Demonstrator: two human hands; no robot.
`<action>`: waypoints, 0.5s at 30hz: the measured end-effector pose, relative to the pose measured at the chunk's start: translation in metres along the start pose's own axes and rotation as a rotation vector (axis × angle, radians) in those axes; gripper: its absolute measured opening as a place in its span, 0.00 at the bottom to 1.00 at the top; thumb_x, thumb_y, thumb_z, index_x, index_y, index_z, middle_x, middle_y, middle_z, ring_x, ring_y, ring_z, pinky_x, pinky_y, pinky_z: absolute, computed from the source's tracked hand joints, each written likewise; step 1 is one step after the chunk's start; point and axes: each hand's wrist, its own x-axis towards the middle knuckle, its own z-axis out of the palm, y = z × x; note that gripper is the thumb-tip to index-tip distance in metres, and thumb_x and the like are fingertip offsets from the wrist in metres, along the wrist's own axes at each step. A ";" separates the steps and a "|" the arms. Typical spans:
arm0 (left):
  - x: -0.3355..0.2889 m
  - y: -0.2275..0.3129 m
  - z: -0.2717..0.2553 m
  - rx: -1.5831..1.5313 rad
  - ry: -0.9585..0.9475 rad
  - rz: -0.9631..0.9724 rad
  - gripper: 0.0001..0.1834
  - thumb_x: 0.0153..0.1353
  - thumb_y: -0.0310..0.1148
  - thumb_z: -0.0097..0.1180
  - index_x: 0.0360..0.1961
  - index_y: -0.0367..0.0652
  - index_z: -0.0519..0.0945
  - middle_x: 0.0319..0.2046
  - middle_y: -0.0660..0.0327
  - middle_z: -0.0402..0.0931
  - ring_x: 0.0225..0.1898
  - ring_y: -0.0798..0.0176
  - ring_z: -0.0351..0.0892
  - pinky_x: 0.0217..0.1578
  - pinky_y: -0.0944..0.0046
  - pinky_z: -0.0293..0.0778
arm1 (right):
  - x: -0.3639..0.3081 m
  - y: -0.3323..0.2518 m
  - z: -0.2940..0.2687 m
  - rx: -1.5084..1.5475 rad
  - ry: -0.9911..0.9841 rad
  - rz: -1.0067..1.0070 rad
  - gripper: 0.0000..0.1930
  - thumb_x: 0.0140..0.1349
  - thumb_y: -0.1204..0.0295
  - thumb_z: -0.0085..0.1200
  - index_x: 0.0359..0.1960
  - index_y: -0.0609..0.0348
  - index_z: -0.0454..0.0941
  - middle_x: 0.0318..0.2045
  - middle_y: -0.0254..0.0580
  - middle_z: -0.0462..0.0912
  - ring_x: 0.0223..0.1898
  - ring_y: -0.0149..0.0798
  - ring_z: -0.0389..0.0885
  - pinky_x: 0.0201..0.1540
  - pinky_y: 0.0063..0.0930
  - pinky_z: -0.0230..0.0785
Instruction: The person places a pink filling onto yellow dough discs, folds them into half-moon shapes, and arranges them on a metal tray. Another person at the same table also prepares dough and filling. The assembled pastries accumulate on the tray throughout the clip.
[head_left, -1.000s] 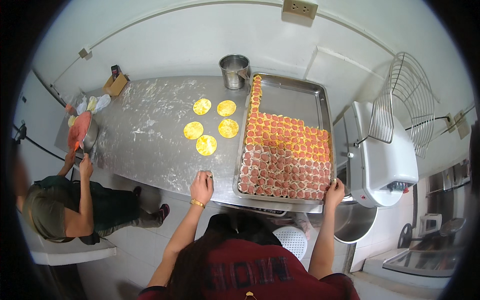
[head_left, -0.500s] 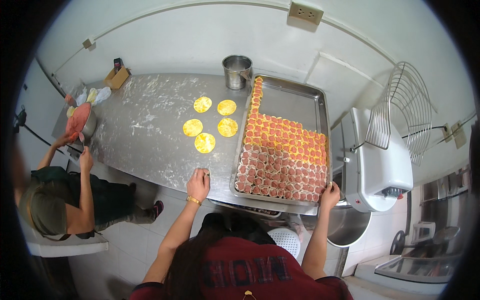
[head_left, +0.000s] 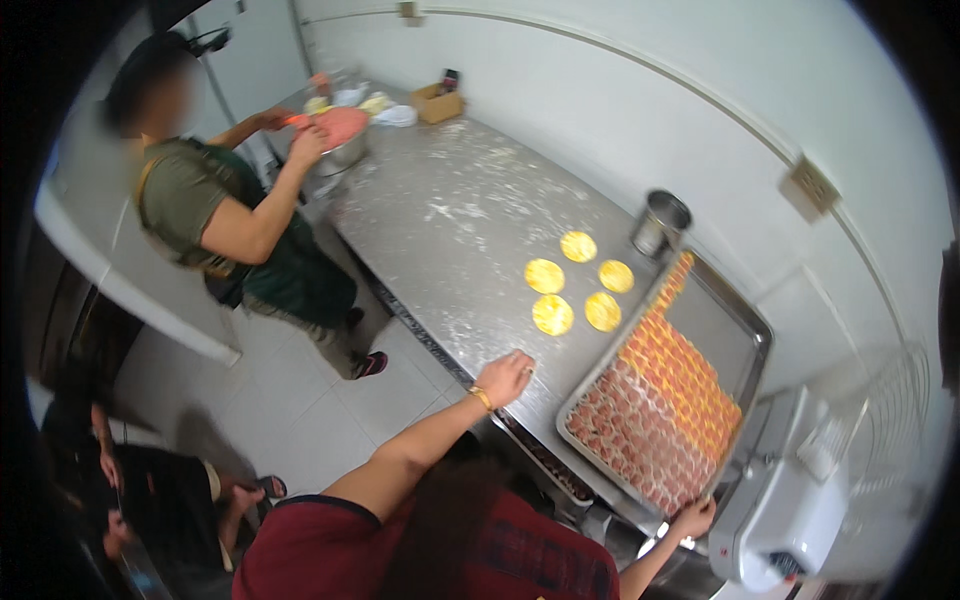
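My left hand (head_left: 505, 378) rests flat on the near edge of the floured steel table (head_left: 470, 220), fingers spread, holding nothing. Several flat yellow dough discs (head_left: 552, 314) lie a short way beyond it. To their right sits a large metal tray (head_left: 722, 318) packed with rows of small orange and pink round pieces (head_left: 660, 400); its far part is bare. My right hand (head_left: 692, 520) lies on the tray's near right corner, too small to show whether it grips the rim.
A steel cup (head_left: 660, 225) stands behind the tray by the wall. A person in a green shirt (head_left: 215, 210) works at a bowl of pink filling (head_left: 340, 130) at the table's far end. A white machine (head_left: 800, 500) stands right of the tray. Another person (head_left: 150, 500) crouches lower left.
The view has swung and tilted, so the table now runs diagonally. Both my hands stay where they were on the table edge and tray corner. The person in green reaches to the bowl.
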 end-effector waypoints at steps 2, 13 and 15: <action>-0.001 0.001 -0.003 -0.004 -0.003 -0.016 0.07 0.59 0.33 0.47 0.39 0.47 0.73 0.35 0.57 0.72 0.35 0.50 0.77 0.34 0.53 0.74 | 0.002 -0.001 -0.001 -0.036 -0.022 0.043 0.15 0.59 0.63 0.50 0.42 0.57 0.81 0.30 0.45 0.83 0.28 0.45 0.80 0.33 0.38 0.70; -0.003 -0.001 0.000 -0.009 0.007 0.006 0.08 0.58 0.33 0.47 0.38 0.47 0.73 0.35 0.58 0.71 0.34 0.51 0.76 0.35 0.55 0.74 | 0.004 0.005 0.001 -0.104 0.015 -0.016 0.15 0.61 0.64 0.48 0.42 0.60 0.79 0.24 0.45 0.82 0.24 0.42 0.80 0.30 0.37 0.69; -0.003 -0.002 0.000 -0.004 0.005 0.003 0.07 0.58 0.33 0.47 0.38 0.47 0.73 0.35 0.57 0.71 0.35 0.51 0.76 0.35 0.55 0.74 | 0.004 0.006 0.001 -0.115 0.041 -0.058 0.15 0.61 0.63 0.48 0.42 0.60 0.79 0.24 0.45 0.82 0.24 0.43 0.80 0.30 0.37 0.69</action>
